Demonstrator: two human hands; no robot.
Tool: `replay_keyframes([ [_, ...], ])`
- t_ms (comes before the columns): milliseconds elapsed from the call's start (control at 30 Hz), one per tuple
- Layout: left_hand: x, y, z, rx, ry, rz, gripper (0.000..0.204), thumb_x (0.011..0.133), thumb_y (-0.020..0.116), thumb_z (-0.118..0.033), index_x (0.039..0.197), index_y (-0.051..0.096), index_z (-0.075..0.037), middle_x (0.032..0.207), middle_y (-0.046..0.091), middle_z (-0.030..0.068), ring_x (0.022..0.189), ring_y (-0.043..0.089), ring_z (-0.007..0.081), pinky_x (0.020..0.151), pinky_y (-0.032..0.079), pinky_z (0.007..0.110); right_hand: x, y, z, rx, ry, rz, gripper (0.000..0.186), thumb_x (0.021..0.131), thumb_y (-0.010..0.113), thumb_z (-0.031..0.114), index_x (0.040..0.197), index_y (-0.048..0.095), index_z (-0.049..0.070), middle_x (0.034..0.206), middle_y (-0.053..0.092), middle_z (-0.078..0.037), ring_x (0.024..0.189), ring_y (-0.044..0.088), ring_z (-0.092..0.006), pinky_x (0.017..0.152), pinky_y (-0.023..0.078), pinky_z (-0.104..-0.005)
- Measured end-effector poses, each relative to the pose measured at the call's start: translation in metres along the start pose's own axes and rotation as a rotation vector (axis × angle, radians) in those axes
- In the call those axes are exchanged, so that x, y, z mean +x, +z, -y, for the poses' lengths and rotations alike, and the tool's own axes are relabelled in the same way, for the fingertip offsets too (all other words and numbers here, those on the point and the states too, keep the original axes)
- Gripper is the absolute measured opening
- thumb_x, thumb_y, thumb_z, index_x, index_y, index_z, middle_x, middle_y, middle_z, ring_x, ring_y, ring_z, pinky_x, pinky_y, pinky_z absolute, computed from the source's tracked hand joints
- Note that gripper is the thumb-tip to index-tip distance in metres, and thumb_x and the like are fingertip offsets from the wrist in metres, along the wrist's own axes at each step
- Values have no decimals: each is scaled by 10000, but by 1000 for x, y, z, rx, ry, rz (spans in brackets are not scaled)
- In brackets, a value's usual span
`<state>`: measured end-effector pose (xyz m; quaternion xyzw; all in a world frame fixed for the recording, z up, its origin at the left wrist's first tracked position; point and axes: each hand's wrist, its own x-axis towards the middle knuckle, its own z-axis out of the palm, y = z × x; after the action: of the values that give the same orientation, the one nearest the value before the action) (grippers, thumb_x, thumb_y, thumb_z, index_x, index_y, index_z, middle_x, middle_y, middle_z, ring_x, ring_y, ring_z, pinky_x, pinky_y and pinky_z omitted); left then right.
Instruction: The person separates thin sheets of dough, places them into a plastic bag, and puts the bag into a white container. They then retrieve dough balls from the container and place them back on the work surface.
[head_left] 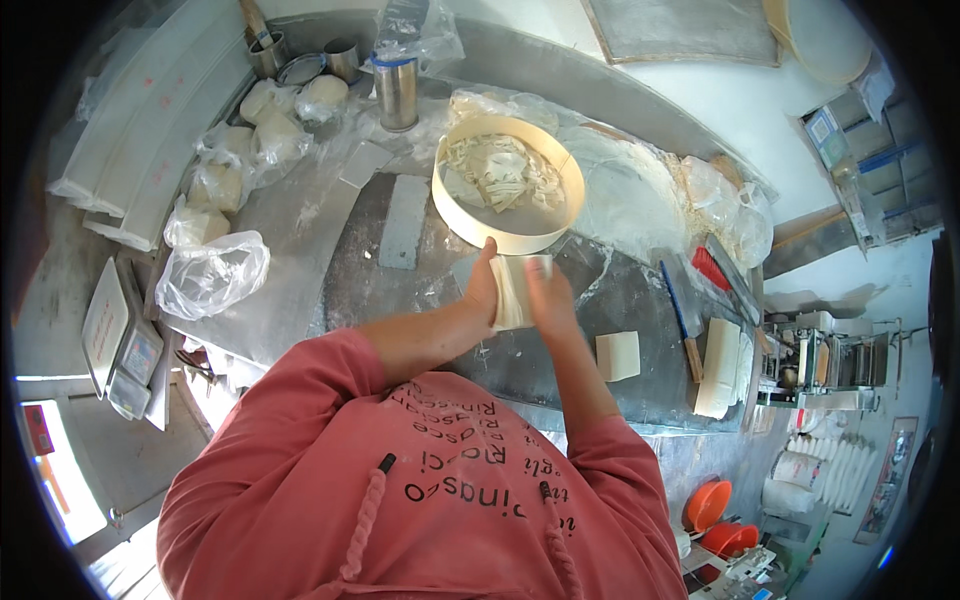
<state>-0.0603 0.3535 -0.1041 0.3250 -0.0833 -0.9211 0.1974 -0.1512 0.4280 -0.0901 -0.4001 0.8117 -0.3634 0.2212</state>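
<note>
A pale stack of thin dough sheets (511, 295) is held upright between my two hands, just in front of a round sieve. My left hand (481, 295) grips the stack's left side, thumb pointing away from me. On the other side my right hand (551, 298) presses against it and is slightly blurred. The sieve (508, 243) has a tall cream rim and holds crumpled, floury dough scraps (505, 172). To the right of my right hand lies a squared stack of dough sheets (618, 356). A longer pale stack (717, 368) sits farther right.
Bagged dough lumps (278, 135) and a crumpled plastic bag (212, 273) line the left side. A metal canister (396, 95) stands behind. At right are a long blade with a wooden handle (692, 358), a red brush (711, 268) and spread flour (635, 190).
</note>
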Motion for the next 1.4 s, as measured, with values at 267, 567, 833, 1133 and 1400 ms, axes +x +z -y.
replay_keyframes([
  [267, 5, -18, -10, 67, -117, -71, 672, 873, 282, -607, 1154, 493, -33, 1110, 573, 144, 1017, 542, 281, 907, 398, 409, 2, 0, -13, 655, 3, 62, 382, 915, 441, 321, 1126, 522, 14, 1010, 599, -66, 893, 574, -153, 792, 463, -288],
  [567, -63, 25, -46, 1209, 407, 251, 456, 911, 490, -351, 1119, 526, 53, 871, 588, 50, 794, 515, 111, 702, 423, 270, -7, -8, -29, 1835, -9, 484, 357, 933, 379, 289, 1198, 448, 60, 1134, 530, -96, 1017, 538, -230, 857, 472, -362],
  [833, -84, 45, -57, 1426, 563, 219, 241, 909, 504, -174, 1047, 540, 20, 725, 563, 13, 639, 482, 65, 557, 418, 249, -10, 1, -4, 1162, -138, 206, 451, 922, 412, 335, 1290, 364, 79, 1237, 473, -75, 1119, 482, -205, 923, 435, -345],
  [1133, -85, 48, -62, 1192, 574, 408, 388, 917, 445, -86, 1297, 390, -32, 721, 500, -1, 638, 459, 60, 543, 382, 220, -12, 5, 7, 1862, 191, 420, 444, 905, 412, 366, 1240, 420, 75, 1217, 489, -97, 1105, 493, -251, 941, 414, -397],
  [1400, -88, 43, -66, 1257, 543, 421, 468, 885, 445, -21, 1333, 320, -71, 725, 478, 12, 609, 435, 70, 514, 366, 235, -18, 0, 13, 1736, 55, 385, 486, 886, 436, 417, 1249, 429, 94, 1238, 482, -97, 1130, 483, -249, 947, 412, -395],
])
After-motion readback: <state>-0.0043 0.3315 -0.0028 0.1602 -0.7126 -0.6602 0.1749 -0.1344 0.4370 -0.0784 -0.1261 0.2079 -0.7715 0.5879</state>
